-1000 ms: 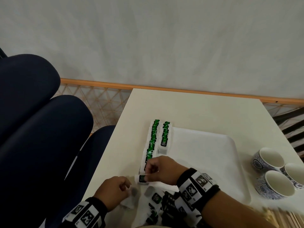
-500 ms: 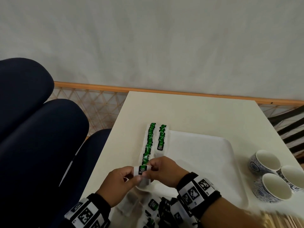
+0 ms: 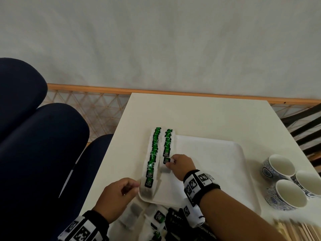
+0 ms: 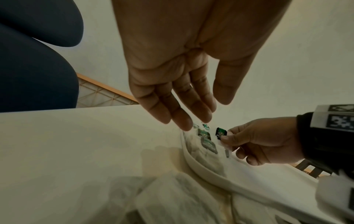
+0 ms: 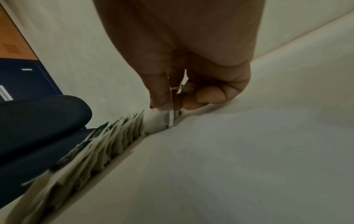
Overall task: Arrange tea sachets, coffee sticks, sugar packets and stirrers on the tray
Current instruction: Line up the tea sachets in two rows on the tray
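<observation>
Pinching a tea sachet (image 3: 166, 160) by its green tag between thumb and curled fingers, the right hand (image 3: 180, 166) sets it at the near end of the shorter sachet row (image 3: 167, 142) on the white tray (image 3: 217, 162). The left hand (image 3: 115, 200) hangs loosely spread and holds nothing, just beside the tray's near left corner. Both are over a cream table (image 3: 199, 115) against a pale wall (image 3: 156, 40). Loose sachets (image 3: 139, 214) lie nearer the person.

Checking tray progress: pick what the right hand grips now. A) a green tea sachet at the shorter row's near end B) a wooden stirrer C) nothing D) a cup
A: the right hand pinches a green tea sachet at the shorter row on the tray.
</observation>
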Available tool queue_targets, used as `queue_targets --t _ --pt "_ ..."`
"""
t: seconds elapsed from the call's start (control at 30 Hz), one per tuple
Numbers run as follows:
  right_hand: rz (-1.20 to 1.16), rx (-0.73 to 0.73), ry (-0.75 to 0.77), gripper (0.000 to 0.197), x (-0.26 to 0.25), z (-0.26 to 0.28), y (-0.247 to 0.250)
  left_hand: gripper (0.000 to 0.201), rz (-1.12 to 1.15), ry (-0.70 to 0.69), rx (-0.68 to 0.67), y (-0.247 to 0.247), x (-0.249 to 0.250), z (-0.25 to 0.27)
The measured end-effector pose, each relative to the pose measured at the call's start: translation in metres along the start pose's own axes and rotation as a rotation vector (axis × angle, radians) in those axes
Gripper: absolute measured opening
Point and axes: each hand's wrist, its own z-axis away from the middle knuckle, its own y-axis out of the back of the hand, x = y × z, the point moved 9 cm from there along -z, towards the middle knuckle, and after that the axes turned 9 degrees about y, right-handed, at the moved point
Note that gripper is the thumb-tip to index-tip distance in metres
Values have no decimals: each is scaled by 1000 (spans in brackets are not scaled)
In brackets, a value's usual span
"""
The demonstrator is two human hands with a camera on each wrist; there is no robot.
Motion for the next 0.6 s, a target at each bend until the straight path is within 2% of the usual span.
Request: queue_targets --t 0.23,0.3,0.47,0.6 --pt "-70 28 -57 20 -1 -7 0 14 25 19 -19 -3 0 -1" --pt "-74 36 -67 22 0 -6 2 13 22 24 -23 -4 0 0" --pt "-157 15 -114 61 9 -2 1 12 24 41 -22 -3 -1 1" --pt "-141 11 -110 67 7 -2 0 11 24 56 -31 -5 -2 3"
